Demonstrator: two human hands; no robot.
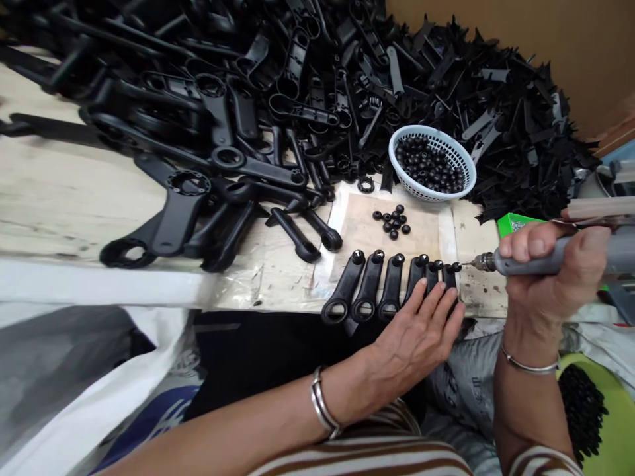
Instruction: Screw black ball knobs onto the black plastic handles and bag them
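Observation:
Along the table's front edge several black plastic arms (pixel 368 285) lie in a row, ring ends toward me. My left hand (pixel 421 320) rests flat on the right-hand ones, fingers stretched out and covering their lower parts. In my right hand (pixel 550 264) is a grey electric screwdriver (pixel 526 261), gripped from above and held level. Its thin bit points left and reaches the small upper end of the rightmost arm (pixel 450 270); whether it sits in a screw is too small to tell. Behind the row lie several small black knobs (pixel 394 221).
A light blue basket (pixel 397 162) of black knobs stands behind. Large heaps of black plastic parts (pixel 297 86) fill the back. A bright green box (pixel 516 223) sits near the screwdriver. At lower right is a yellow-green tub (pixel 618 410) holding black pieces.

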